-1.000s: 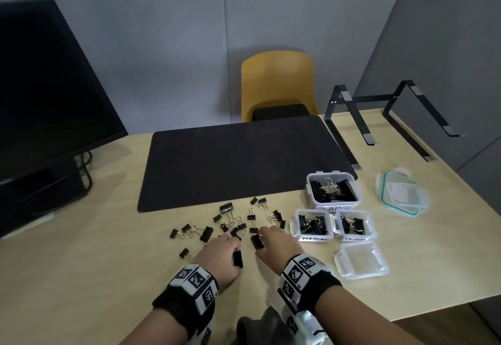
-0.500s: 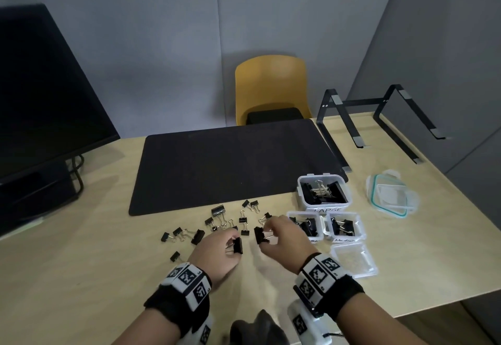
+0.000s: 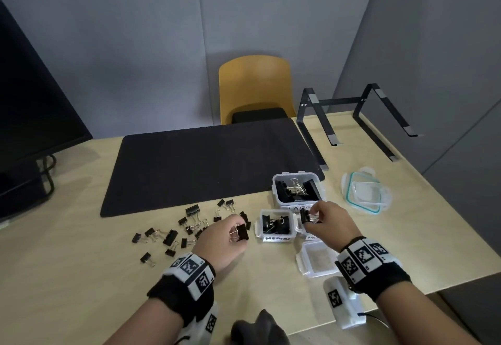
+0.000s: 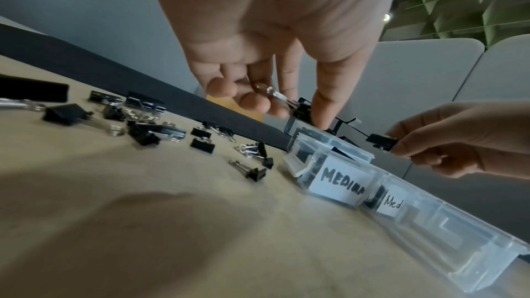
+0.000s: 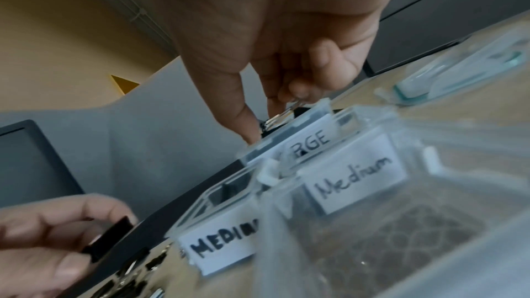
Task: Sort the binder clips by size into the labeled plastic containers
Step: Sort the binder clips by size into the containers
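Observation:
My left hand (image 3: 225, 232) pinches a black binder clip (image 3: 242, 232) just left of the container labelled MEDIUM (image 3: 276, 226). That clip's wire handle shows between my fingers (image 4: 275, 94) in the left wrist view. My right hand (image 3: 324, 218) holds another black clip (image 3: 307, 217) above the second Medium container (image 5: 355, 180), in front of the LARGE container (image 3: 298, 188). Several loose black clips (image 3: 189, 225) lie scattered on the table to the left.
An empty clear tub (image 3: 318, 260) sits by my right wrist, and a clear lid with a teal seal (image 3: 364, 192) lies further right. A black desk mat (image 3: 206, 163), a monitor (image 3: 35, 100), a laptop stand (image 3: 352, 117) and a yellow chair (image 3: 254, 87) stand beyond.
Both hands have lifted off the pile, each with a clip, and moved right: the right hand to the containers, the left to the edge of the MEDIUM tub.

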`<state>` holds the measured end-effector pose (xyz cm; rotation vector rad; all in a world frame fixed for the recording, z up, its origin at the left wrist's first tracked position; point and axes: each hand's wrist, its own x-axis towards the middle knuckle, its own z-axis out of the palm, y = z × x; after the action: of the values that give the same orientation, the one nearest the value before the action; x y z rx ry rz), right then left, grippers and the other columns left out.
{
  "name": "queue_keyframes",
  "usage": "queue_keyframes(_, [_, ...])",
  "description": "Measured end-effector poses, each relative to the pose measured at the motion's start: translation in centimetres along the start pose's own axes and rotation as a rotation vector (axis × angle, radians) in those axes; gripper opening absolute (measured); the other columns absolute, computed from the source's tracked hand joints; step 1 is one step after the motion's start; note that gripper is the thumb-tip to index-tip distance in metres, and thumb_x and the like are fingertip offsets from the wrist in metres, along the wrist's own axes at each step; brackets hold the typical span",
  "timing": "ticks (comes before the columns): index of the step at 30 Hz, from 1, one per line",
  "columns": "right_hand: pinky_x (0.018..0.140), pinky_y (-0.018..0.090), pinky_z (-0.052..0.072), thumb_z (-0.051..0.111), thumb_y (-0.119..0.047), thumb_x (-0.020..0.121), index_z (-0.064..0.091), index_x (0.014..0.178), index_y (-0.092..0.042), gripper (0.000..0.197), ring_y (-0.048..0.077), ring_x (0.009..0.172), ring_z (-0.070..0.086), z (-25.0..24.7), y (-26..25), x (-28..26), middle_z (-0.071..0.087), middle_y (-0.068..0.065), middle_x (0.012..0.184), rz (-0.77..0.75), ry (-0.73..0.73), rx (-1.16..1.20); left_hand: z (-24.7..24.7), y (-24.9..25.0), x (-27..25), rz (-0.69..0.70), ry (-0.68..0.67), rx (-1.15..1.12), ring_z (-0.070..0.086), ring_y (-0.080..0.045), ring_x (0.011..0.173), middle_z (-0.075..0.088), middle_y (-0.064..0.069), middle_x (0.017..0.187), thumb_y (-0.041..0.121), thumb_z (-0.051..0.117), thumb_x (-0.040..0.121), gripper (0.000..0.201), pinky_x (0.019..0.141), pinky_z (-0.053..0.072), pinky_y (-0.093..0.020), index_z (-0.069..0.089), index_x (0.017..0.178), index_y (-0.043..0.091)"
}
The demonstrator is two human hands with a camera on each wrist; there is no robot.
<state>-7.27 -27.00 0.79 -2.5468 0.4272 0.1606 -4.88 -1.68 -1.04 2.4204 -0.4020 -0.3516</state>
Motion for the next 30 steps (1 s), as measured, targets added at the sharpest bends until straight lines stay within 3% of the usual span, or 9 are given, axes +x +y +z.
queue_keyframes(7, [0.070, 0.025, 0.038, 0.066, -0.032, 0.079, 0.059, 0.106, -0.016, 0.032, 0.016, 0.085, 0.051, 0.1, 2.6, 0.6, 0.053, -0.001, 0.098, 0.121, -0.024, -0.049, 1.5, 2.1, 0.8, 0.034, 0.036, -0.041, 0.048, -0.001, 0.078, 0.051, 0.022, 0.081, 0.033, 0.065, 0.082, 0.028, 0.070, 0.039, -0.018, 0.056, 0.108, 0.033])
queue_keyframes(11, [0.072, 0.025, 0.038, 0.063, -0.033, 0.082, 0.059, 0.109, -0.018, 0.031, 0.016, 0.086, 0.051, 0.3, 3.3, 0.8, 0.049, -0.004, 0.097, 0.092, -0.009, -0.059, 2.2, 2.6, 1.0, 0.040, 0.033, -0.031, 0.048, 0.006, 0.072, 0.051, 0.022, 0.080, 0.028, 0.064, 0.083, 0.026, 0.061, 0.032, -0.011, 0.057, 0.108, 0.033])
queue_keyframes(16, [0.074, 0.025, 0.038, 0.058, -0.026, 0.086, 0.062, 0.108, -0.020, 0.023, 0.016, 0.083, 0.051, 0.3, 3.9, 1.0, 0.045, -0.004, 0.097, 0.029, 0.040, -0.043, 2.5, 3.1, 1.2, 0.021, 0.032, -0.029, 0.050, 0.004, 0.079, 0.052, 0.022, 0.086, 0.028, 0.064, 0.083, 0.032, 0.065, 0.033, -0.009, 0.056, 0.114, 0.034])
queue_keyframes(21, [0.081, 0.026, 0.042, 0.058, -0.021, 0.085, 0.067, 0.104, -0.018, 0.022, 0.021, 0.094, 0.053, 0.4, 4.3, 1.3, 0.041, -0.002, 0.098, -0.028, 0.058, -0.062, 2.6, 3.8, 1.7, 0.018, 0.027, -0.028, 0.051, 0.000, 0.082, 0.051, 0.020, 0.085, 0.029, 0.064, 0.083, 0.033, 0.067, 0.036, -0.013, 0.056, 0.114, 0.033])
queue_keyframes(26, [0.098, 0.035, 0.040, 0.059, -0.028, 0.085, 0.065, 0.113, -0.033, 0.028, 0.022, 0.118, 0.039, 0.4, 3.9, 1.3, 0.042, 0.000, 0.128, -0.164, -0.025, -0.217, 2.8, 4.7, 2.7, 0.017, 0.017, -0.013, 0.049, -0.003, 0.082, 0.053, 0.015, 0.093, 0.031, 0.063, 0.083, 0.036, 0.072, 0.038, -0.018, 0.055, 0.118, 0.032])
queue_keyframes(30, [0.101, 0.036, 0.039, 0.061, -0.021, 0.084, 0.066, 0.104, -0.022, 0.020, 0.024, 0.120, 0.040, 0.3, 4.2, 1.7, 0.042, 0.003, 0.131, -0.129, 0.005, -0.153, 2.7, 5.4, 3.1, 0.032, 0.010, -0.019, 0.050, -0.004, 0.088, 0.052, 0.016, 0.100, 0.031, 0.063, 0.084, 0.038, 0.078, 0.039, -0.018, 0.053, 0.121, 0.032])
